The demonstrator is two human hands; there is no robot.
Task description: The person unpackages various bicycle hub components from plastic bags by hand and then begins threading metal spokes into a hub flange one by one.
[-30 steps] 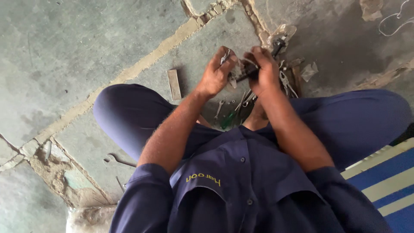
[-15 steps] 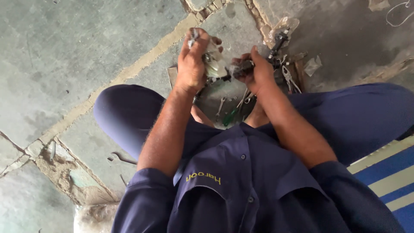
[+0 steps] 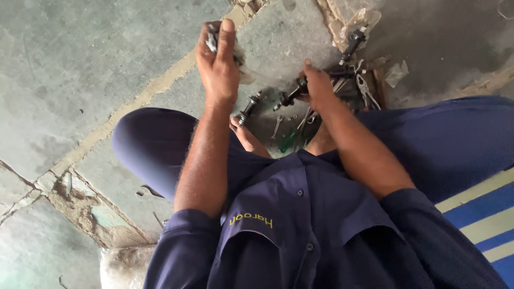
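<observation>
I sit cross-legged on a cracked concrete floor in dark blue work clothes. My left hand (image 3: 217, 56) is raised to the upper left and closed around a crumpled grey rag or plastic piece (image 3: 240, 59). My right hand (image 3: 317, 85) grips a dark metal shaft-like part (image 3: 288, 98) that points down-left toward the floor. A similar black part (image 3: 248, 107) lies on the floor just below my left hand, beside my bare foot (image 3: 247, 138).
Loose tools lie on the floor between my knees: pliers (image 3: 368, 90), a small spanner (image 3: 276, 127), a green-handled screwdriver (image 3: 289, 141) and another black shaft (image 3: 352, 42). A wrench (image 3: 145, 191) lies by my left thigh. A blue-and-white striped mat (image 3: 482, 214) is at right.
My left hand has pulled away from the right and risen up and to the left with the rag. The right hand has kept its hold on the metal part and dropped slightly.
</observation>
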